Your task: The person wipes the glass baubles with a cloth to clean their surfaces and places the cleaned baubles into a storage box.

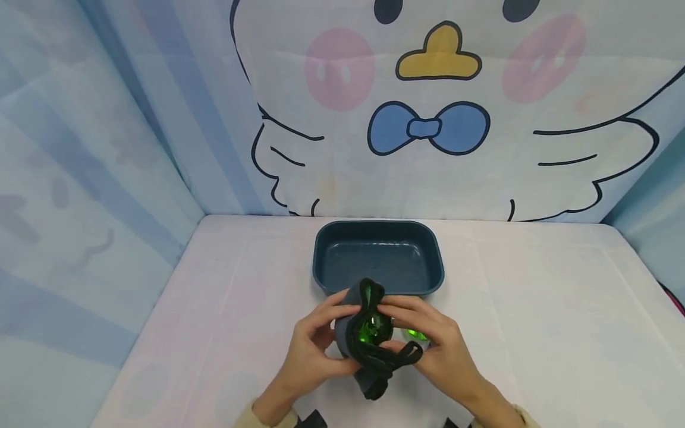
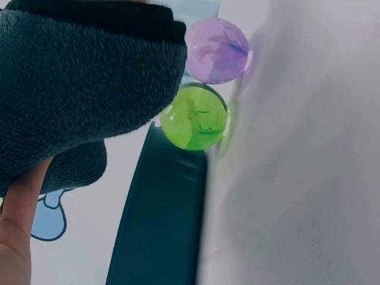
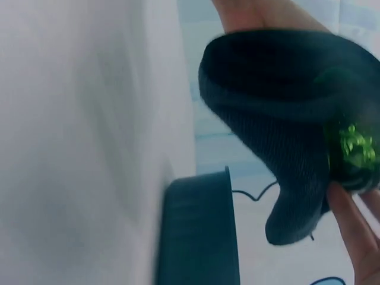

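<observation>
A dark, soft fabric piece (image 1: 342, 333), fleecy and folded with a thick looped edge, is held above the table between my two hands. My left hand (image 1: 316, 348) grips its left side, fingers behind and thumb below. A shiny green ball (image 1: 373, 327) shows within the folds. My right hand (image 1: 441, 345) pinches the ball and the cloth around it, fingertips above and thumb below. The right wrist view shows the fabric (image 3: 291, 148) hanging with a wide opening, its narrow end pointing down. What the exact kind of fabric article is, I cannot tell.
Just behind my hands stands a dark blue rectangular tray (image 1: 377, 261). Beside it in the left wrist view lie a translucent green ball (image 2: 195, 117) and a purple ball (image 2: 217, 51), touching or nearly touching. A printed curtain (image 1: 428, 178) rises behind the white table (image 1: 535, 309).
</observation>
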`<action>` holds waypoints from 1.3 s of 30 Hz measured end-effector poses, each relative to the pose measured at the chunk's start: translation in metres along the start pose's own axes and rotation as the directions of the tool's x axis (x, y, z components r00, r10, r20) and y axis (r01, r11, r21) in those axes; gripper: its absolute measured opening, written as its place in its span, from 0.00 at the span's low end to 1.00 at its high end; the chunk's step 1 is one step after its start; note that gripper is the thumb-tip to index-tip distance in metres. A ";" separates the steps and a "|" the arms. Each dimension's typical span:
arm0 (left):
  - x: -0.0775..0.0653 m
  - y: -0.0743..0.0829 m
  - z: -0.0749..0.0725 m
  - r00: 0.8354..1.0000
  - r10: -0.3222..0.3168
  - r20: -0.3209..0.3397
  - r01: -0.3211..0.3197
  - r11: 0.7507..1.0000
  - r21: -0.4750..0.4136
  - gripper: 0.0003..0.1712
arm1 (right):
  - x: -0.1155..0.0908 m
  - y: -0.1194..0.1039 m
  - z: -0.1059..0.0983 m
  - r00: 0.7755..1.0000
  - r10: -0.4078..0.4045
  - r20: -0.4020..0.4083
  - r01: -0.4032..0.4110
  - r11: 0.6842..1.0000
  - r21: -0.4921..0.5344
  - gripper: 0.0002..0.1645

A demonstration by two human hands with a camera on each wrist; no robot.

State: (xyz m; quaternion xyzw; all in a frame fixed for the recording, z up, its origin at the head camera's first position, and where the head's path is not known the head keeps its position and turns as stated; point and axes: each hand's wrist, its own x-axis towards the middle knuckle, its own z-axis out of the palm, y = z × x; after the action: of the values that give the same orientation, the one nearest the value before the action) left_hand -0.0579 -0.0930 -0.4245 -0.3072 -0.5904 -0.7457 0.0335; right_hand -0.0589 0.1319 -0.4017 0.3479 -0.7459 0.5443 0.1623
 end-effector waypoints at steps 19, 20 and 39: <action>0.001 0.008 -0.003 0.997 -0.083 0.008 0.083 0.996 -0.018 0.36 | 0.000 -0.003 -0.005 0.989 -0.103 0.107 0.114 0.988 -0.101 0.25; 0.001 0.008 -0.002 0.996 -0.086 0.012 0.087 0.996 -0.022 0.36 | -0.002 -0.004 -0.004 0.992 -0.075 0.103 0.083 0.994 -0.073 0.26; 0.009 0.009 0.004 0.993 -0.109 0.036 0.114 0.976 -0.185 0.37 | -0.005 -0.016 -0.007 0.999 -0.031 0.017 0.033 0.996 -0.088 0.28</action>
State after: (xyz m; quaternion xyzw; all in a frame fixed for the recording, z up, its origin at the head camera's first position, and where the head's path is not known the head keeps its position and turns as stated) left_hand -0.0594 -0.0891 -0.4120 -0.2848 -0.5346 -0.7944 -0.0450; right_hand -0.0450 0.1380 -0.3914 0.3567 -0.7647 0.5055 0.1802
